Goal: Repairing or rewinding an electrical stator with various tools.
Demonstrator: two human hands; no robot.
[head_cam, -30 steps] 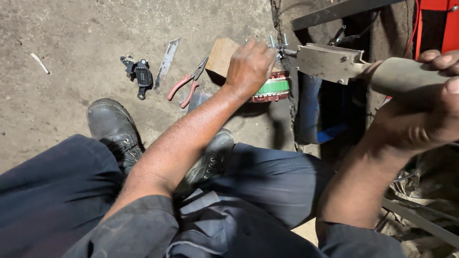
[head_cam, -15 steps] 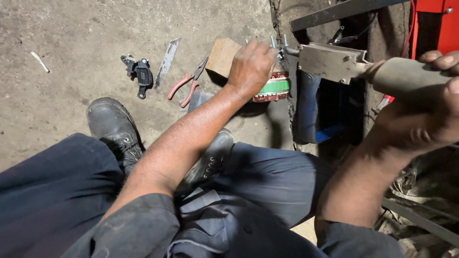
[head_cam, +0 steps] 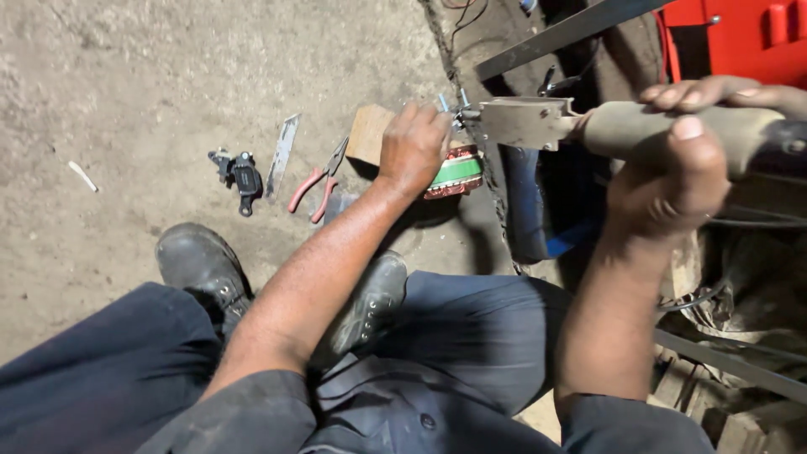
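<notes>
- Dusty concrete floor (head_cam: 126, 76) all around, with dark machine parts and a red housing (head_cam: 740, 42) up in the top right corner.
- I'm sitting low, dark trousers and two black boots (head_cam: 197, 269) in the bottom of the view.
- Left hand (head_cam: 412, 151) is down on a round winding piece with a green band and copper-coloured edge (head_cam: 458, 172). Fingers are curled over the top of it, so that grip is closed on it, knuckles up. Can't see the fingertips, they're tucked under the far side.
- That green-banded piece sits on a small wooden block (head_cam: 368, 133) on the floor, right up against the machine.
- Right hand (head_cam: 672, 176) is wrapped tight around a thick greyish handle (head_cam: 664, 126): thumb pressed on the near side, fingers hooked over the far side. Full fist grip, no gap that I can see.
- The handle runs left into a flat metal bracket (head_cam: 525, 122), and the bracket's end is just above the green-banded piece, next to my left knuckles. Whether it's touching, I can't tell.
- Lying on the floor to the left: red-handled pliers (head_cam: 318, 181), a flat metal blade (head_cam: 282, 153), and a small black part (head_cam: 239, 176). All well away from both hands.
</notes>
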